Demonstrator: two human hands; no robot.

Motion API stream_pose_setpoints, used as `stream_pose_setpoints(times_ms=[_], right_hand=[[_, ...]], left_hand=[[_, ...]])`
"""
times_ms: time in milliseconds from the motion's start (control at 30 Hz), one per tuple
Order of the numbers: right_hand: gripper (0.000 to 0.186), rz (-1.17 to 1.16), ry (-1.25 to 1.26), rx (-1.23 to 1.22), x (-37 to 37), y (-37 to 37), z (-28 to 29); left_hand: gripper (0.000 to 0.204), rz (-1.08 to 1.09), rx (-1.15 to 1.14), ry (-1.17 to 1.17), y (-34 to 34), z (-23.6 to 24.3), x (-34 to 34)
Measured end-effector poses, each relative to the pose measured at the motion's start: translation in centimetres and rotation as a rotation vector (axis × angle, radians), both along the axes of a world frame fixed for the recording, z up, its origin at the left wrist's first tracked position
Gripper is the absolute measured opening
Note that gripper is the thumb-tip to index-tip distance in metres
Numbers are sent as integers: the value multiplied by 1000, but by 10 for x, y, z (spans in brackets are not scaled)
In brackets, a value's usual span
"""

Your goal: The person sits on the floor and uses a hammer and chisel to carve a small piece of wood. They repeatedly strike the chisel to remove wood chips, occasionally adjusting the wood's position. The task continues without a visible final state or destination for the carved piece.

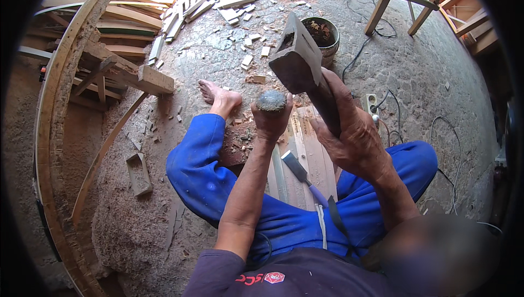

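Observation:
My right hand [352, 128] is closed round the handle of a wooden mallet [297, 60], raised with its dark blocky head up and to the left. Below and left of that head, my left hand [268, 121] grips an upright tool, likely a chisel; only its worn, round handle end [271, 100] shows, and the blade is hidden beneath my fist. The mallet and the handle end are apart. Pale wooden boards [319, 158] lie between my bent legs. On them rests another chisel [295, 166] with a broad metal blade and a purple handle, pointing away from me.
Offcuts [234, 1] and wood chips litter the floor ahead. A bucket [322, 38] stands beyond the mallet. Cables [357, 57] and a socket block [372, 103] lie at the right. Stacked timber [123, 13] and a long curved beam [54, 117] fill the left; a small wooden box [139, 174] sits nearby.

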State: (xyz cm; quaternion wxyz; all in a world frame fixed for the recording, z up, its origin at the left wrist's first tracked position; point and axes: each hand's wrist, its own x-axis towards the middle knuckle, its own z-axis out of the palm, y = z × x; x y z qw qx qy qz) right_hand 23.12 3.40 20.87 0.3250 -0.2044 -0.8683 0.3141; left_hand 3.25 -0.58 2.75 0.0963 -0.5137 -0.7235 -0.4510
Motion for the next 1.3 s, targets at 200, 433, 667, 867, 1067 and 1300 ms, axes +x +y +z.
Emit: stream_pose_setpoints(times_ms=[200,433,667,867,1067,1300], right_hand=[[75,104,-640,28,0,-3,-35],[77,41,-30,-48,10,-12,41],[11,-198,936,109,1,2,203],[68,25,-681,90,2,-20,-50],[65,-18,-248,-283,18,-30,-56],[68,-139,-301,-958,21,-24,-113]], left_hand=[[22,-155,101,-206,-4,0,8],[20,-295,74,-569,-13,17,6],[22,-329,4,-648,-10,28,17],[17,-477,72,-815,-15,-2,4],[20,-299,151,-662,3,15,6],[27,-217,248,-400,7,15,12]])
